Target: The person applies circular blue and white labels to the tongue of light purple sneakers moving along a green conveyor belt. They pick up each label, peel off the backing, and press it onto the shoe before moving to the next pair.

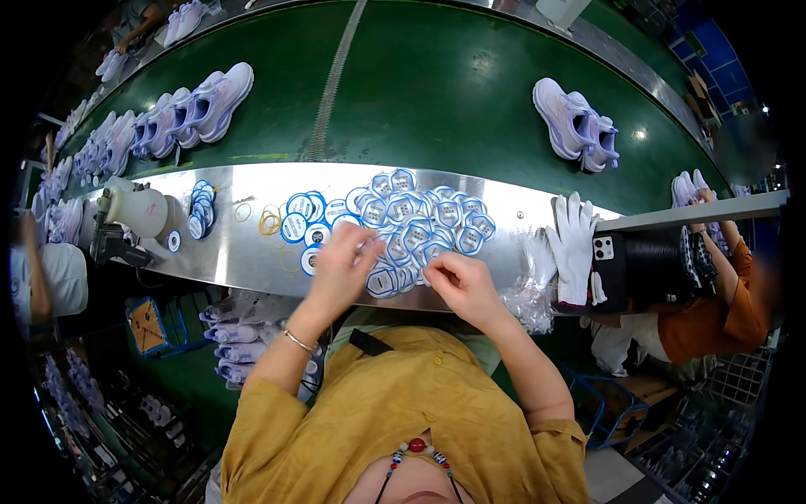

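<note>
A pile of round white tags with blue rims covers the middle of the metal ledge. At the pile's left near edge is my left hand, its fingers curled together and slightly blurred. My right hand is closed in a pinch over the pile's near right edge. Anything between the fingers of either hand is too small or hidden to make out. Left of the pile, a looser group of round tags lies beside some yellow rubber bands.
Beyond the ledge, a green conveyor belt carries pale lilac sneakers and another pair. A white glove, clear plastic bags and a phone lie right. A white container stands left. Co-workers sit at both sides.
</note>
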`<state>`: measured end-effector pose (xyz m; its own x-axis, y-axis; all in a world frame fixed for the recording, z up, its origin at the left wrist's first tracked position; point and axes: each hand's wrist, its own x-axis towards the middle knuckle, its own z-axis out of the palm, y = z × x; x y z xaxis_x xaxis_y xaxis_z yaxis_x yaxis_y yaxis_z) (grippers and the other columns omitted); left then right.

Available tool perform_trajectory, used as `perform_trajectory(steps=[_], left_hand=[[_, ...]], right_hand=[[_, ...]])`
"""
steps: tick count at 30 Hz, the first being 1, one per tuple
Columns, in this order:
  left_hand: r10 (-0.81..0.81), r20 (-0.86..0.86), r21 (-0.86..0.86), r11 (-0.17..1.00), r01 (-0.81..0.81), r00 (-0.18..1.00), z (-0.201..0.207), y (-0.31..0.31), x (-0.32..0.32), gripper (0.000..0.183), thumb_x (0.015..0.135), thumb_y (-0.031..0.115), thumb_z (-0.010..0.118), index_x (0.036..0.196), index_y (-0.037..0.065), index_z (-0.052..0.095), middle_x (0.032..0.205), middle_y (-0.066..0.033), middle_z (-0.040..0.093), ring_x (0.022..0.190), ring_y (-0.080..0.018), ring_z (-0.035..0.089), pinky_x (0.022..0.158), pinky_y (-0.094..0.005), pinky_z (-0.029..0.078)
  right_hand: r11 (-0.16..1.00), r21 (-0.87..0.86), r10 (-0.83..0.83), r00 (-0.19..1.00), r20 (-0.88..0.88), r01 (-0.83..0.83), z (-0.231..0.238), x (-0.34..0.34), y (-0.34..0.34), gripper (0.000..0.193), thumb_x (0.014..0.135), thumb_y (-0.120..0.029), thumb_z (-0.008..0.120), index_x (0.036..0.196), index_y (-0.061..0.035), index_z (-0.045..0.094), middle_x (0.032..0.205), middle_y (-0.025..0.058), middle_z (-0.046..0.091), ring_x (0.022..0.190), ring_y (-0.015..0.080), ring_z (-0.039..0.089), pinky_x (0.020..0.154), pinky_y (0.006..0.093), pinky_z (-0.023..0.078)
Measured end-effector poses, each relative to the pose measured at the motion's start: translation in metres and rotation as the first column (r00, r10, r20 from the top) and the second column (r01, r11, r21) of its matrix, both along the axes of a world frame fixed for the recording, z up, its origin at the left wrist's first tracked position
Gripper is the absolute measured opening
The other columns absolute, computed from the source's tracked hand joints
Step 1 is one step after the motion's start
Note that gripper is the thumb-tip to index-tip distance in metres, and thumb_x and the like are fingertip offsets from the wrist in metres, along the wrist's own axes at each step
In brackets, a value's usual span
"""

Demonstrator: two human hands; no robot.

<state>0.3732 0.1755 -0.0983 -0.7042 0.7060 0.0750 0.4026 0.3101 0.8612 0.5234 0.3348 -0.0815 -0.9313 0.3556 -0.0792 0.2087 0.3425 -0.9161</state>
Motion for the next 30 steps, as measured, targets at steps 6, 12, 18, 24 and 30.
perform_trajectory(steps=[6, 12, 18, 24, 30], left_hand=[[-0.012, -0.473, -0.323, 0.933, -0.161, 0.881, -0.027, -0.016, -0.037, 0.033, 0.072, 0.016, 0.075, 0.092, -0.001, 0.057, 0.093, -0.0141, 0.051, 0.088, -0.0311, 0.052, 0.07, -0.0384, 0.046], [0.179, -0.019, -0.208, 0.962, -0.179, 0.984, -0.037, -0.022, -0.049, 0.025, 0.075, 0.007, 0.073, 0.092, 0.0, 0.056, 0.079, -0.0096, 0.056, 0.069, -0.0223, 0.056, 0.061, -0.0327, 0.046], [0.113, 0.432, 0.06, 0.986, -0.154, 0.895, -0.038, -0.033, -0.05, 0.01, 0.081, 0.0, 0.068, 0.089, -0.001, 0.063, 0.076, 0.0031, 0.056, 0.066, -0.004, 0.05, 0.057, -0.0195, 0.04], [0.035, 0.45, 0.267, 0.948, -0.172, 0.892, -0.016, -0.025, -0.028, 0.006, 0.081, 0.001, 0.069, 0.086, -0.002, 0.066, 0.075, 0.0011, 0.054, 0.062, -0.0043, 0.047, 0.054, -0.0194, 0.038], [0.001, 0.312, 0.251, 0.964, -0.083, 0.95, 0.001, -0.014, -0.016, 0.007, 0.081, -0.001, 0.067, 0.088, -0.003, 0.067, 0.075, -0.0009, 0.054, 0.063, -0.0059, 0.049, 0.056, -0.0195, 0.038]], right_hand=[[0.996, 0.084, -0.003, 1.0, -0.004, 0.004, 0.002, -0.022, -0.014, 0.01, 0.082, -0.011, 0.062, 0.079, -0.0025, 0.061, 0.07, 0.0096, 0.06, 0.059, 0.0217, 0.058, 0.054, 0.0317, 0.044], [0.996, 0.085, -0.004, 1.0, 0.031, 0.002, 0.002, -0.033, -0.018, 0.01, 0.083, -0.013, 0.061, 0.08, -0.003, 0.062, 0.07, 0.0097, 0.061, 0.059, 0.0232, 0.058, 0.055, 0.0329, 0.044], [0.989, 0.139, -0.052, 0.998, -0.031, 0.056, 0.001, -0.061, -0.035, 0.012, 0.083, -0.015, 0.061, 0.079, -0.0041, 0.062, 0.069, 0.0113, 0.061, 0.062, 0.0274, 0.06, 0.055, 0.0362, 0.046], [0.931, 0.349, -0.035, 0.979, -0.199, 0.105, -0.004, -0.082, -0.046, 0.011, 0.082, -0.013, 0.06, 0.076, -0.0044, 0.061, 0.069, 0.0106, 0.061, 0.06, 0.0275, 0.06, 0.052, 0.0368, 0.045], [0.883, 0.461, -0.004, 0.985, -0.174, 0.085, 0.001, -0.075, -0.042, 0.007, 0.082, -0.01, 0.06, 0.079, -0.0042, 0.062, 0.071, 0.011, 0.062, 0.062, 0.0295, 0.061, 0.053, 0.0378, 0.047]])
